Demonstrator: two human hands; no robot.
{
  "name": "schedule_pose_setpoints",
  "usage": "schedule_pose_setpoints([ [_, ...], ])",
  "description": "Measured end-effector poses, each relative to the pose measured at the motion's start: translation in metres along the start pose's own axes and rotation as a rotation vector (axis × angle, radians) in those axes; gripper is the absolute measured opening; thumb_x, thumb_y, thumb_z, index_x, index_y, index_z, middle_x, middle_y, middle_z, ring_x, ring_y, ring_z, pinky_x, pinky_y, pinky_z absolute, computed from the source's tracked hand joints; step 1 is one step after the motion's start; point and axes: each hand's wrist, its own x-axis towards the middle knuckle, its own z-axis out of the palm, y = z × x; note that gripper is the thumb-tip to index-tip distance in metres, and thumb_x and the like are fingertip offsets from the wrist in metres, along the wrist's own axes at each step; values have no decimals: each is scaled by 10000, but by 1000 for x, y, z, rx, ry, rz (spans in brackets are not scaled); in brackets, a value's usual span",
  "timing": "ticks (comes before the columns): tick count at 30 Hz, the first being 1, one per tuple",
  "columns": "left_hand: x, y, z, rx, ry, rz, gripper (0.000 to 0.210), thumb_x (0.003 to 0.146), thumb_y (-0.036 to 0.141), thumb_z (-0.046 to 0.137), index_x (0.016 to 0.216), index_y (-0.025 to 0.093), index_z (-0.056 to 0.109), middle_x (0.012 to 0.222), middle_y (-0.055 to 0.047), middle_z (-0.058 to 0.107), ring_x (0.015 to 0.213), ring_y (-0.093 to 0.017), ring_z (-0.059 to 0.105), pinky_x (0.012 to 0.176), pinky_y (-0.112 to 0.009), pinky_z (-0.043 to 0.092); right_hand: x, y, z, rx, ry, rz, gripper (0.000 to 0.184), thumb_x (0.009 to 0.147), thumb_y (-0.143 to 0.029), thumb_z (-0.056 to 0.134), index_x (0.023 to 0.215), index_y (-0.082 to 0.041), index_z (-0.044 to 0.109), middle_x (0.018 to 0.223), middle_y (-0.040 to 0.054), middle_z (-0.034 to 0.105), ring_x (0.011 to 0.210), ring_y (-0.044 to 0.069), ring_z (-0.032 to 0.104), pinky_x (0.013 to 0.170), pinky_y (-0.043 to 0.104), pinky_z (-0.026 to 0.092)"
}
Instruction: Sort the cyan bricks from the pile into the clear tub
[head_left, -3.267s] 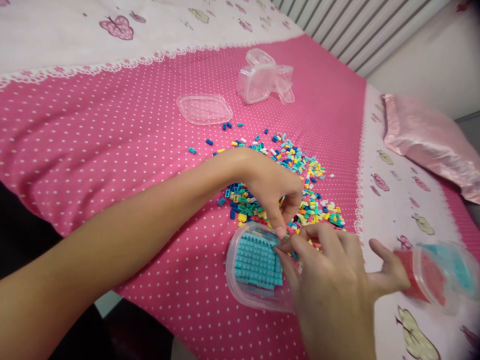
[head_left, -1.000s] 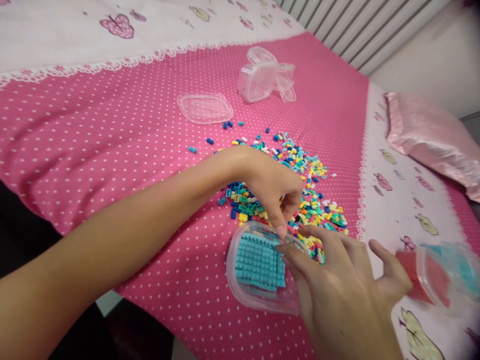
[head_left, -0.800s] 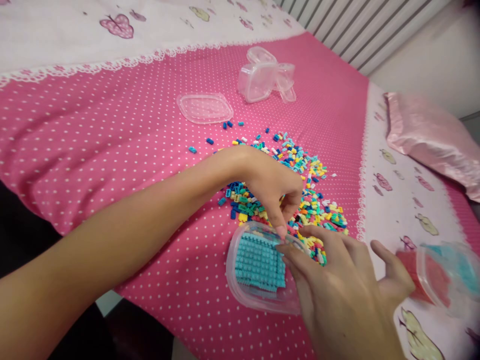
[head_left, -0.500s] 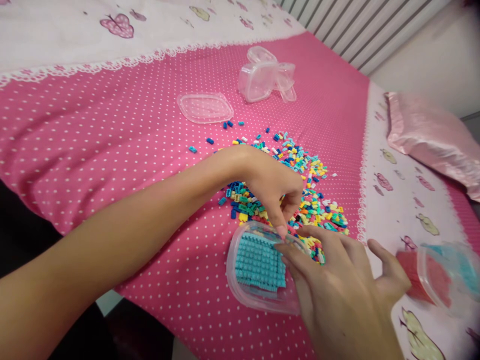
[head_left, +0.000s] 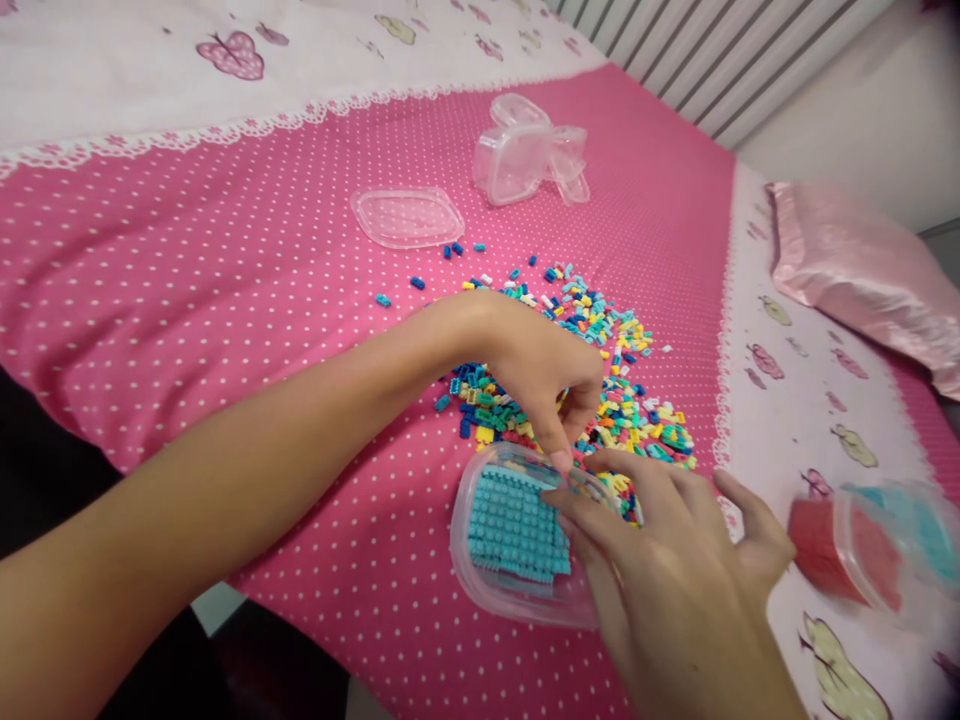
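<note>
A clear plastic container (head_left: pixel 466 585) holds neat rows of joined teal building bricks (head_left: pixel 517 525). My left hand (head_left: pixel 551 375) is bent over its far rim, fingers curled and thumb tip pressed down at the rim. From the right, my right hand (head_left: pixel 667 560) reaches over the container, its fingertips close to the left thumb and the edge of the teal bricks. Its outer finger sticks out to the side. Whatever lies between the right fingertips is too small or hidden. Behind both hands spreads a pile of loose small bricks (head_left: pixel 637 425) in many colours, partly covered by the left hand.
A clear lid (head_left: pixel 409 217) and an empty clear container (head_left: pixel 517 160) lie farther back on the pink dotted bedspread (head_left: pixel 225 250). At the right are a container with red contents (head_left: pixel 817 550) and one with teal contents (head_left: pixel 919 530). A pink pillow (head_left: pixel 862 270) rests beyond.
My right hand has shifted slightly left, and its outer finger has drawn in a little. My left hand and the container keep almost the same place.
</note>
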Motion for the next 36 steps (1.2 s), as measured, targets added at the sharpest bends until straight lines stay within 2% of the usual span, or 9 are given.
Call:
schedule_pose_setpoints([
  [6, -3, -1, -1, 14, 9, 7, 194, 760, 310, 781, 610, 210, 710, 634, 28, 683, 630, -122, 568, 594, -227, 398, 0, 21, -19, 105, 36, 23, 194, 983, -353, 540, 1114, -366, 683, 1155, 55, 681, 1016, 295, 618, 902, 537, 342],
  [9, -6, -1, -5, 53, 21, 18, 147, 825, 322, 740, 744, 201, 729, 731, 23, 714, 692, -113, 597, 642, -211, 428, 3, 36, -24, 209, 100, 159, 172, 995, -374, 533, 1065, -349, 688, 1112, 31, 676, 992, 252, 623, 857, 459, 413],
  [11, -7, -1, -7, 105, 81, 30, 119, 880, 285, 687, 840, 180, 725, 819, -2, 732, 743, -115, 613, 689, -217, 441, 7, 49, -21, 307, 136, 288, 175, 999, -348, 529, 1022, -321, 700, 1059, 21, 681, 973, 220, 634, 839, 406, 453],
  [14, -6, -4, -9, 199, 179, 15, 181, 946, 322, 611, 936, 168, 707, 878, -20, 723, 778, -124, 622, 710, -234, 444, 17, 72, -5, 419, 149, 423, 182, 985, -308, 545, 971, -267, 722, 1001, 36, 690, 958, 211, 644, 871, 391, 474],
  [16, -2, -6, -9, 307, 262, -20, 175, 966, 280, 563, 966, 169, 699, 917, -27, 719, 824, -135, 627, 767, -256, 446, 22, 87, 11, 471, 93, 482, 212, 984, -275, 524, 1001, -240, 733, 1001, 58, 685, 974, 223, 636, 899, 408, 474],
  [22, 9, -13, -4, 613, 442, -84, 191, 984, 254, 507, 974, 177, 682, 981, -58, 696, 918, -185, 604, 836, -324, 421, 33, 100, 54, 557, 73, 484, 301, 966, -177, 501, 1144, -230, 737, 1063, 79, 678, 1040, 223, 619, 956, 408, 486],
  [28, 9, -12, -4, 661, 417, -165, 230, 1019, 341, 484, 1050, 191, 656, 1065, -65, 666, 997, -210, 599, 884, -355, 427, 35, 99, 62, 626, 96, 462, 386, 952, -106, 505, 1247, -261, 699, 1178, 69, 675, 1136, 206, 597, 1030, 406, 463],
  [32, 9, -10, -4, 645, 345, -213, 262, 1028, 374, 459, 1108, 196, 634, 1121, -76, 660, 1039, -222, 603, 914, -368, 441, 32, 109, 66, 625, 116, 493, 427, 946, -46, 447, 1211, -239, 722, 1085, 68, 689, 1055, 193, 621, 979, 379, 485],
  [36, 10, -12, -5, 631, 332, -205, 265, 1029, 405, 450, 1100, 216, 623, 1124, -66, 664, 1056, -220, 600, 926, -365, 445, 31, 122, 67, 616, 145, 530, 421, 949, -36, 424, 1154, -207, 749, 1036, 77, 704, 1001, 188, 643, 937, 357, 502],
])
